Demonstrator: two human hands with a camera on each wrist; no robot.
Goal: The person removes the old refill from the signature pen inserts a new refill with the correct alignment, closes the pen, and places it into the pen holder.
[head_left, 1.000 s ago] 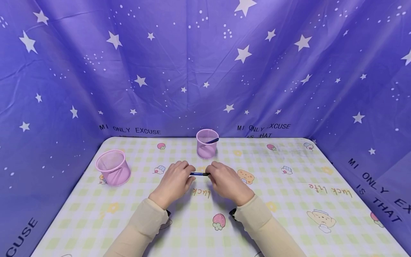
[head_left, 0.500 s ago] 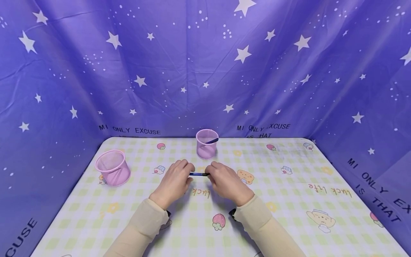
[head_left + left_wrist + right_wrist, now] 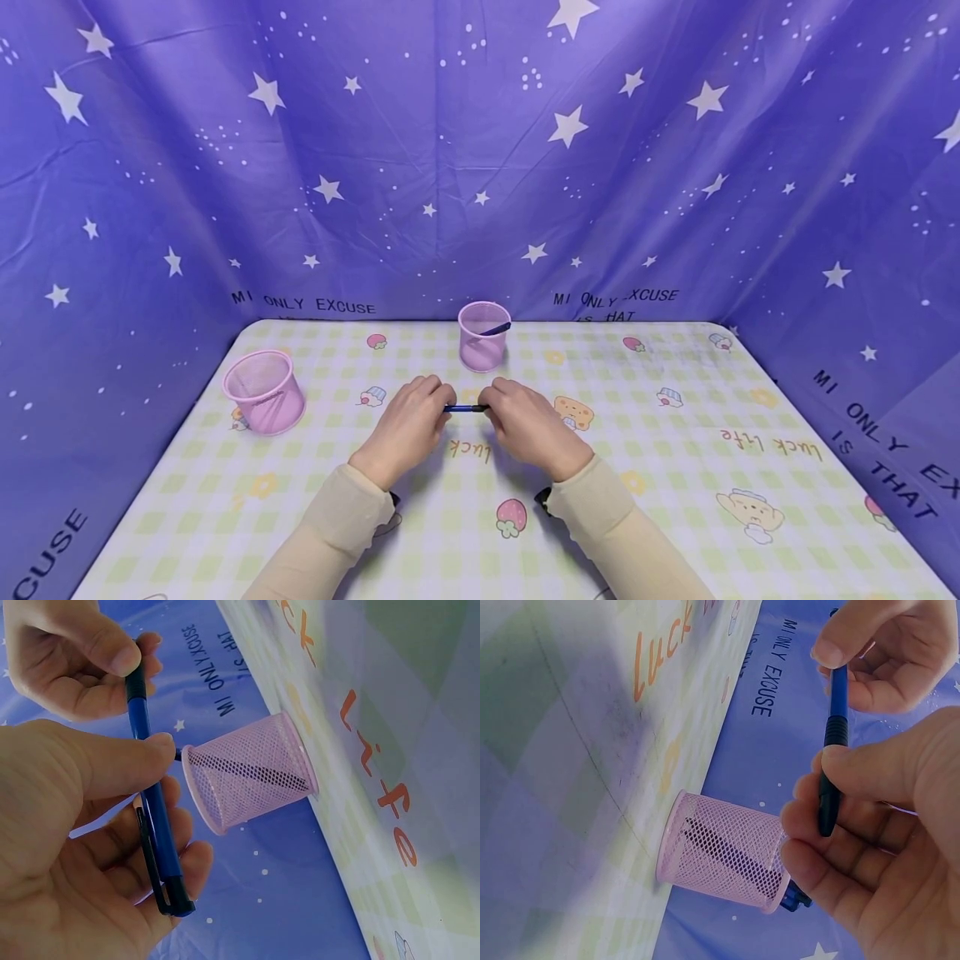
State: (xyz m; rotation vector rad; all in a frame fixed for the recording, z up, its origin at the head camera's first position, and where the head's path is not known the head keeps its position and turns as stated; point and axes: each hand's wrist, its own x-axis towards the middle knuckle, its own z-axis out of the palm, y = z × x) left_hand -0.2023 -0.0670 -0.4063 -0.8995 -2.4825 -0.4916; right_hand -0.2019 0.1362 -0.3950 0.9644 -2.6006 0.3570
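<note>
Between the two hands, a blue ballpoint pen point(image 3: 465, 408) lies level above the table. My left hand point(image 3: 408, 425) pinches the clip half between thumb and fingers; in the left wrist view the black clip point(image 3: 150, 859) lies along the barrel. My right hand point(image 3: 532, 425) grips the black grip section near the tip, and the right wrist view shows the dark tip point(image 3: 827, 814) under its thumb. Just beyond the hands stands a pink mesh pen cup point(image 3: 482, 354), with another dark blue pen point(image 3: 495, 329) leaning inside it and poking over the rim.
A second pink mesh cup point(image 3: 268, 408) stands at the left of the table. The table point(image 3: 675, 517) wears a green-and-white checked cloth with cartoon prints. Purple star-patterned curtains point(image 3: 450, 150) close off the back and both sides.
</note>
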